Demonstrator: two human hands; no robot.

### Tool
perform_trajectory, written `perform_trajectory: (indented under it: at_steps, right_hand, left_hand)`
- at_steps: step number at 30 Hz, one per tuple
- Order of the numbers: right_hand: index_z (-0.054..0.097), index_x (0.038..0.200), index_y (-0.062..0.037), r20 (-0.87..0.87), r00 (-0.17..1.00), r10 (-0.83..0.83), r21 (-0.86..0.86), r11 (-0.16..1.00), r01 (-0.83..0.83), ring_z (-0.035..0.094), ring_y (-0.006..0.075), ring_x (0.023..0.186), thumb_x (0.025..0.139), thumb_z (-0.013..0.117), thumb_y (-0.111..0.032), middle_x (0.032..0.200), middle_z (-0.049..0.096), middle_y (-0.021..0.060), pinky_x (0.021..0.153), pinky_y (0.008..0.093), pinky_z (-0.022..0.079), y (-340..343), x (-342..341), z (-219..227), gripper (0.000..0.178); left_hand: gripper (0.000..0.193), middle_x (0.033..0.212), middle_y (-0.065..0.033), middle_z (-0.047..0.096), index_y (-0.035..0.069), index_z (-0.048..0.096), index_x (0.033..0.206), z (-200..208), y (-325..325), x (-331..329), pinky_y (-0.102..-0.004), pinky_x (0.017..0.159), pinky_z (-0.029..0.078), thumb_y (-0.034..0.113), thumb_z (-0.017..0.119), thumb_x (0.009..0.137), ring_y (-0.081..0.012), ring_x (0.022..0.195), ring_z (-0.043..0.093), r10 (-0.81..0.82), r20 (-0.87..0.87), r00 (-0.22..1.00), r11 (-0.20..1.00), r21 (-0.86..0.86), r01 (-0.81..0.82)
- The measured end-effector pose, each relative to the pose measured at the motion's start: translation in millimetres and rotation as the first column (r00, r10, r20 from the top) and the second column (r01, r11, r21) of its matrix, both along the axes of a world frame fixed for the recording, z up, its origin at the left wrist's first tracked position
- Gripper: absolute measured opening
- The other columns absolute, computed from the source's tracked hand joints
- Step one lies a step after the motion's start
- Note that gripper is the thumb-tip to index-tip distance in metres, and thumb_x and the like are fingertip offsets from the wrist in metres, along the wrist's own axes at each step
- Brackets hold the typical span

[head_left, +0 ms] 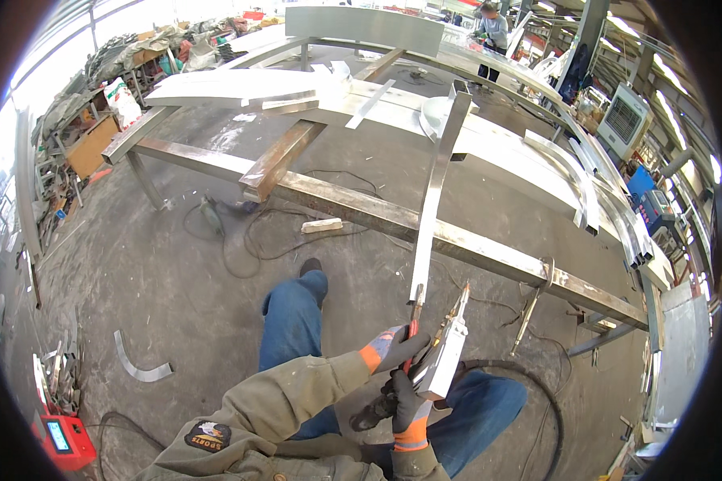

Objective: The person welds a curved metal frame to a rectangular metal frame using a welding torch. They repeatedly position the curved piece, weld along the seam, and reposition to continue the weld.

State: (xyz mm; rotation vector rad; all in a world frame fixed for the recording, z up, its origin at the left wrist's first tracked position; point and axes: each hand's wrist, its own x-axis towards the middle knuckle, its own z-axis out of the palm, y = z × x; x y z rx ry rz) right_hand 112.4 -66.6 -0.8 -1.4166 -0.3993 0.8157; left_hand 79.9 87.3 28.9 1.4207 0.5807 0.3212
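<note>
White welding torch (448,357), gripped in your right hand (407,401), could strike the red-handled tool (414,329) your left hand (399,348) clasps if tilted left.

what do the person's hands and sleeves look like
The left hand and right hand wear dark gloves with orange cuffs and some pale grey. Both sleeves are olive-drab; the left one bears a dark, rounded patch with a pale emblem and lettering.
</note>
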Motion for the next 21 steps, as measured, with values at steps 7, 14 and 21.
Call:
perform_trajectory:
  at_steps: [7, 14, 21]
  right_hand:
    - [0.057, 0.101, -0.0019, 0.002, 0.999, -0.037, -0.064, 0.997, 0.037, 0.058, 0.0154, 0.065, 0.091, 0.065, -0.011, 0.078, 0.060, 0.0070, 0.054, 0.0293, 0.045, 2.9, 7.3, -10.7, 0.016]
    - [0.066, 0.088, -0.0016, -0.044, 0.998, -0.044, -0.010, 0.999, 0.044, 0.060, 0.0135, 0.064, 0.089, 0.069, -0.020, 0.075, 0.064, 0.0056, 0.058, 0.0276, 0.046, 0.4, -5.8, 22.1, 0.019]
    - [0.063, 0.093, -0.0011, -0.015, 1.000, -0.020, -0.085, 0.996, 0.019, 0.059, 0.0153, 0.069, 0.090, 0.069, -0.018, 0.078, 0.062, 0.0050, 0.061, 0.0298, 0.046, -1.6, -4.0, 40.0, 0.018]
  left_hand:
    - [0.042, 0.109, -0.0175, 0.062, 0.001, 0.053, 0.126, 109.8, -42.9, -67.5, -0.0364, 0.078, 0.051, 0.032, 0.053, 0.098, -0.0262, 0.091, 0.063, 0.139, 0.288, 0.947, 0.710, 0.638, -0.298]
    - [0.033, 0.110, -0.0155, 0.062, 0.002, 0.057, 0.120, 202.1, -109.2, -88.7, -0.0362, 0.078, 0.052, 0.025, 0.056, 0.096, -0.0266, 0.094, 0.062, -0.512, 0.692, 0.508, 0.803, 0.596, -0.002]
    - [0.035, 0.108, -0.0135, 0.063, -0.001, 0.056, 0.121, 162.5, -80.6, -124.6, -0.0324, 0.080, 0.050, 0.017, 0.064, 0.092, -0.0221, 0.096, 0.061, -0.313, 0.453, 0.835, 0.812, 0.583, -0.012]
